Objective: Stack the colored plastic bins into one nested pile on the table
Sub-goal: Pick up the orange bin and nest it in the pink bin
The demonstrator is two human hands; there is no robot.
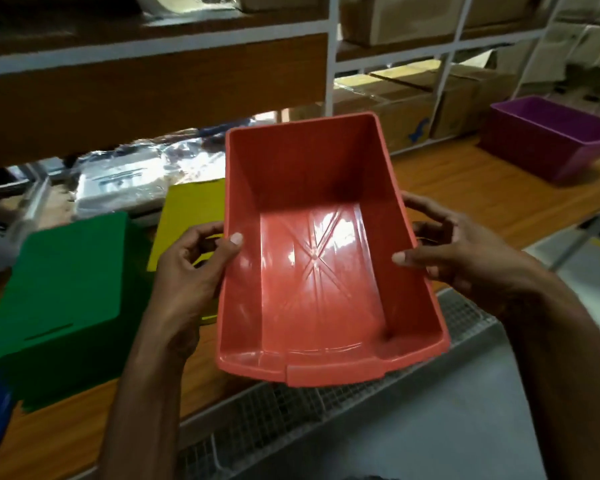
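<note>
Item: red bin (321, 258), held aloft, open side up, over the table (465, 188) edge; left hand (194, 271) and right hand (465, 258) grip its rims. Hazard: jams skewed entering purple bin (548, 140) (well apart, right).

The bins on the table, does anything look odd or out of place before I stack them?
The green bin and yellow bin lie upside down, bottoms up, so they can't nest as they sit. The purple bin stands upright, far right. The red bin, held by both hands, shows no damage.
</note>
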